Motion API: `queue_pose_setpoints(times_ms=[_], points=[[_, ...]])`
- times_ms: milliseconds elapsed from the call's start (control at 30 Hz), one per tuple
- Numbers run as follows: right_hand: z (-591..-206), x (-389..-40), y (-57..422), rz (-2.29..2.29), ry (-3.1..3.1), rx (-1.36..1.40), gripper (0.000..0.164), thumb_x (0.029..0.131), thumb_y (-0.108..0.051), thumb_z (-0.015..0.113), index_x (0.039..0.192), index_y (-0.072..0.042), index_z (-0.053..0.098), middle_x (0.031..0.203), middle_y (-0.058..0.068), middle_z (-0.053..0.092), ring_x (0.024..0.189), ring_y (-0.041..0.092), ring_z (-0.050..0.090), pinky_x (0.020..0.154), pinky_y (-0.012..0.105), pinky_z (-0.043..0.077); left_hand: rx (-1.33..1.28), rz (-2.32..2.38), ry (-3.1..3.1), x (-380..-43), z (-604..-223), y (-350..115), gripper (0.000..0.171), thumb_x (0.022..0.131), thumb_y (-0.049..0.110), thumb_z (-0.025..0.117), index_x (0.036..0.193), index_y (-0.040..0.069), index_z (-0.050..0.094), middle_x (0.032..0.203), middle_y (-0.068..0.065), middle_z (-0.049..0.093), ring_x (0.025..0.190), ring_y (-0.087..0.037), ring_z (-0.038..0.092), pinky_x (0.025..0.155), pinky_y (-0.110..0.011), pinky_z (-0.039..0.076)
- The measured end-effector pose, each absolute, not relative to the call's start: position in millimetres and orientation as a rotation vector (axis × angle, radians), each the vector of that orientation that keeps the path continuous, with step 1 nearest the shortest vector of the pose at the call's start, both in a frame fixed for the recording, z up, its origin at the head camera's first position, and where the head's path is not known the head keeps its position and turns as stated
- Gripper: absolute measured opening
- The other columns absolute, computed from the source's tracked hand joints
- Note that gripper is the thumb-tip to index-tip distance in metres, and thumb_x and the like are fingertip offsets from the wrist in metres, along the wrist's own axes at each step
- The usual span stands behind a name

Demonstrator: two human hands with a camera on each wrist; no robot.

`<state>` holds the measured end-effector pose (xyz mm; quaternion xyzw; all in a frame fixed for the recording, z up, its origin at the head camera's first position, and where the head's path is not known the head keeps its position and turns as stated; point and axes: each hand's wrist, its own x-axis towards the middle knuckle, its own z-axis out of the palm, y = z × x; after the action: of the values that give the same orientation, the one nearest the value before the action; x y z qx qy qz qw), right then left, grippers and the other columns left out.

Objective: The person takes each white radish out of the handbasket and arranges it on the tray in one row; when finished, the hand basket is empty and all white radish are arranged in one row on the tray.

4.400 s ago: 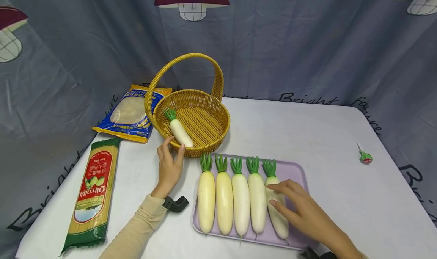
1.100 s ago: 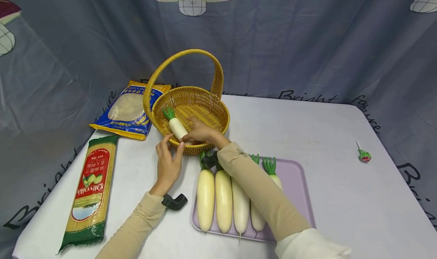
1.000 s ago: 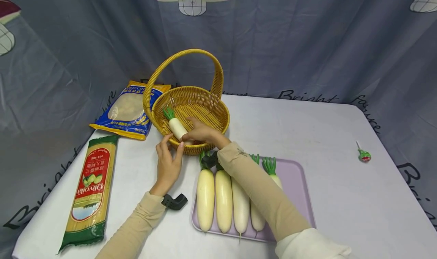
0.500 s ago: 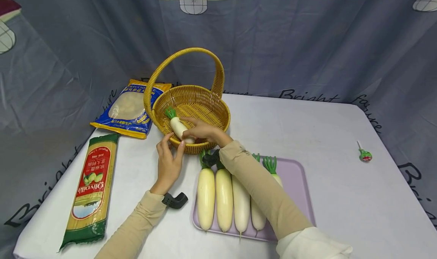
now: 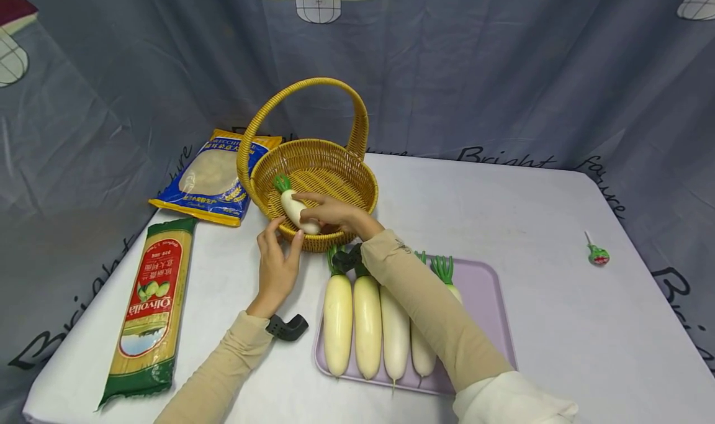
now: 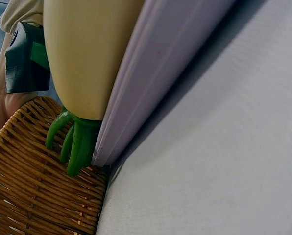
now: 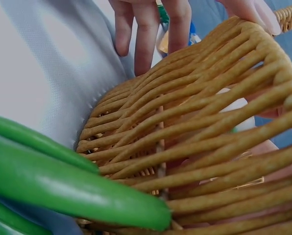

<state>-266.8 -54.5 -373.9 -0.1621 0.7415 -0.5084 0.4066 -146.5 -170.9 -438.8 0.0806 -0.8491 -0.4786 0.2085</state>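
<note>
Inside the yellow wicker basket [image 5: 313, 149] lies a white radish [image 5: 292, 208] with green leaf stubs. My right hand [image 5: 333, 214] reaches over the near rim and pinches the radish between thumb and fingers; part of its lower end is covered. At the basket's near left rim is my left hand [image 5: 277, 275], its thumb and fingertips against the wicker. The right wrist view shows left fingers [image 7: 146, 36] stretched along the outside of the wall. Several longer white radishes [image 5: 337, 324] lie side by side on a lilac tray [image 5: 486, 287], partly under my right forearm.
A blue and yellow pasta bag [image 5: 208, 175] lies left of the basket, close by it. Nearer me on the left is a spaghetti packet [image 5: 151, 306]. A green lollipop [image 5: 598, 254] lies at the far right. Grey curtain [image 5: 475, 70] surrounds the white table [image 5: 547, 225].
My right hand has moved from the rightmost radish on the tray to the radish in the basket. That radish has shifted slightly under its fingers. My left hand stays at the rim.
</note>
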Motion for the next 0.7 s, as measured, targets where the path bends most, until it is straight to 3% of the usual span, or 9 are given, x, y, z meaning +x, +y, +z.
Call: queue_pose_setpoints(times_ms=[167, 400, 567, 700], points=[[-373.8, -267.2, -53.1, -1.284, 1.859, -0.41, 0.055, 0.088, -0.017, 0.049, 0.137, -0.036, 0.035, 0.101, 0.01, 0.054, 0.054, 0.009, 0.044, 0.054, 0.023, 0.04, 0.228, -1.325, -2.363, -146.4, -438.6, -170.3, 0.048, 0.091, 0.042, 0.048, 0.132, 0.021, 0.032, 0.121, -0.021, 0.034, 0.105, -0.032, 0.046, 0.085, -0.043, 0.041], [-374.0, -267.2, -51.6, -1.287, 1.874, -0.486, 0.049, 0.089, -0.019, 0.047, 0.136, -0.031, 0.039, 0.11, 0.008, 0.053, 0.054, 0.009, 0.041, 0.053, 0.024, 0.038, 0.23, -1.327, -2.361, -146.1, -438.0, -170.2, 0.048, 0.091, 0.042, 0.048, 0.132, 0.021, 0.032, 0.121, -0.02, 0.035, 0.106, -0.031, 0.046, 0.087, -0.043, 0.04], [-374.2, -269.0, -49.5, -1.31, 1.843, -0.487, 0.046, 0.09, -0.022, 0.045, 0.134, -0.032, 0.041, 0.098, 0.005, 0.059, 0.047, 0.01, 0.031, 0.047, 0.023, 0.033, 0.232, -1.333, -2.361, -146.1, -437.9, -170.2, 0.048, 0.091, 0.042, 0.048, 0.132, 0.021, 0.032, 0.121, -0.02, 0.034, 0.106, -0.031, 0.046, 0.087, -0.043, 0.04], [-374.5, -271.5, -49.3, -1.336, 1.819, -0.474, 0.049, 0.087, -0.022, 0.046, 0.135, -0.033, 0.04, 0.097, 0.004, 0.057, 0.049, 0.008, 0.034, 0.046, 0.021, 0.034, 0.229, -1.339, -2.362, -146.5, -437.8, -170.4, 0.049, 0.091, 0.043, 0.047, 0.132, 0.021, 0.032, 0.121, -0.019, 0.034, 0.106, -0.031, 0.046, 0.086, -0.043, 0.041]])
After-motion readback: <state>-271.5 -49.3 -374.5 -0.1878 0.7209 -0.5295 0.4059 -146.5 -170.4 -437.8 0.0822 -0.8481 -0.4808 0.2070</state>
